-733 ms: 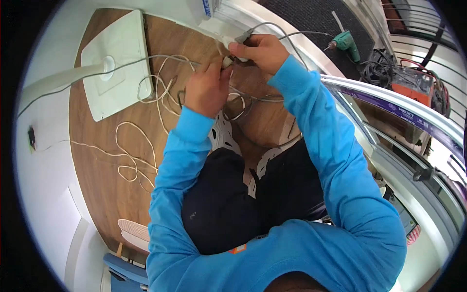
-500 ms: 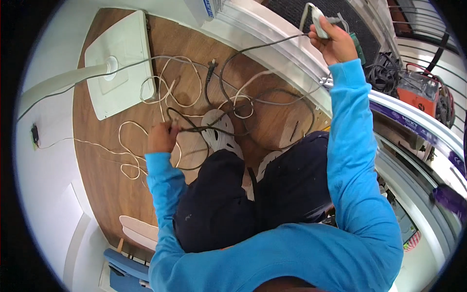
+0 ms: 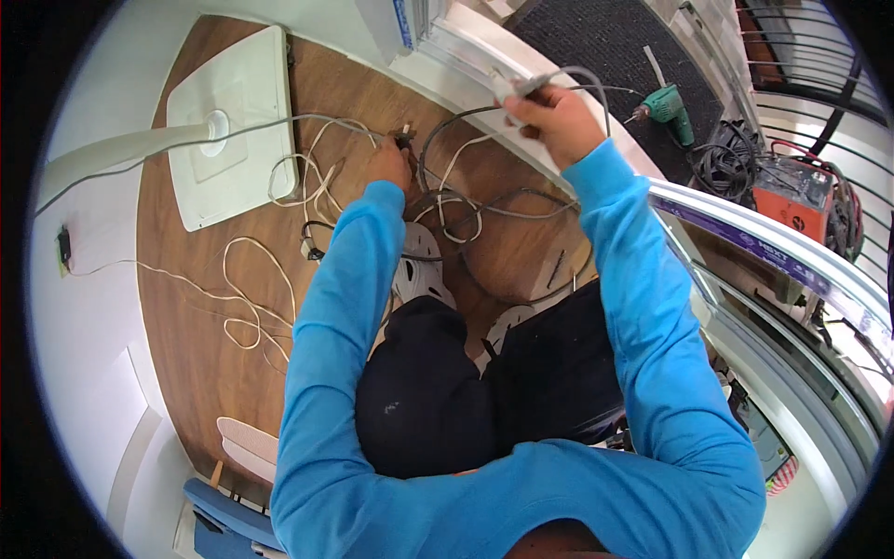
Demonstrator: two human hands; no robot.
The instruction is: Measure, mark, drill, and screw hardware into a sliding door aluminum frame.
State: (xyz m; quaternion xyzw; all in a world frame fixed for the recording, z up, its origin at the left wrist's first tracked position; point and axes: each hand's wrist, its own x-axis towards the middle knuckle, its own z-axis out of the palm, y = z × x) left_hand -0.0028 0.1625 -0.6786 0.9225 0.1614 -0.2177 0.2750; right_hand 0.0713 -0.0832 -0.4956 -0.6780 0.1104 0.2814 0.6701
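My left hand [image 3: 389, 162] is down at the wooden floor, its fingers closed round a black power plug [image 3: 404, 138]. My right hand [image 3: 557, 116] is raised higher, over the door sill. It grips a whitish cable connector [image 3: 506, 90], blurred, with a grey cable [image 3: 587, 74] looping back from it. Black and grey cords [image 3: 521, 200] run in loose loops between the hands and my shoes. A cream cable [image 3: 321, 177] lies tangled left of my left hand.
A white pedestal base [image 3: 247, 168] stands on the floor at the upper left. Past the sill, a green drill [image 3: 664, 105] lies on a dark mat, beside coiled black cable [image 3: 726, 163] and an orange machine [image 3: 792, 205]. A white shoe [image 3: 424, 265] is amid the cords.
My left hand has left the black cord by my shoe and moved up and right to the plug. My right hand has come left and down with the connector, uncovering the drill.
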